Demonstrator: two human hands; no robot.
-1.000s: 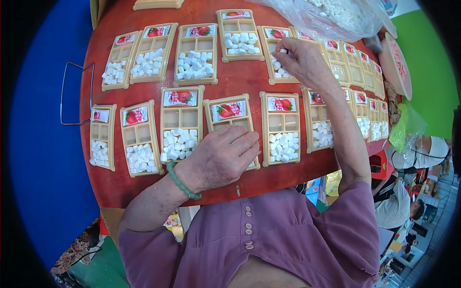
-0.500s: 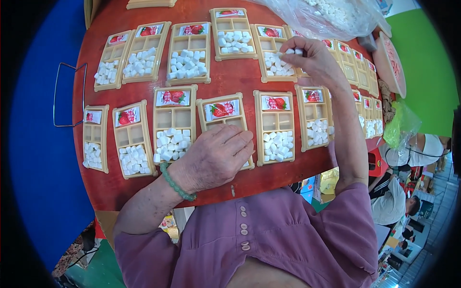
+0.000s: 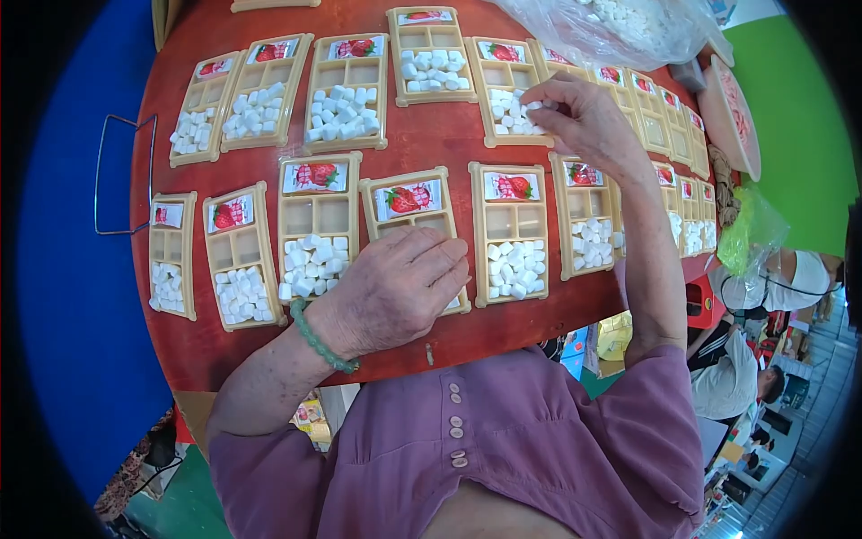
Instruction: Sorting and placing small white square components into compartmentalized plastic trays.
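Observation:
Tan compartment trays with strawberry labels lie in two rows on a round red table (image 3: 422, 144). Most hold piles of white cubes. My left hand (image 3: 395, 287), a green bead bracelet at its wrist, rests flat over the lower part of a near-row tray (image 3: 409, 202), covering its contents. My right hand (image 3: 584, 121) reaches to a far-row tray (image 3: 510, 99) and pinches white cubes (image 3: 514, 112) at its right edge. Neighbouring near-row trays (image 3: 512, 234) (image 3: 314, 229) hold cubes in their lower compartments.
A clear plastic bag of white cubes (image 3: 620, 27) lies at the table's far right. A pale round dish (image 3: 732, 117) sits beyond the right-hand trays. A wire frame (image 3: 112, 180) hangs off the table's left edge. Other people (image 3: 745, 368) stand below right.
My right hand has drawn slightly toward me and left, from above the far-row tray down onto its right edge among the cubes. My left hand stays on the near tray.

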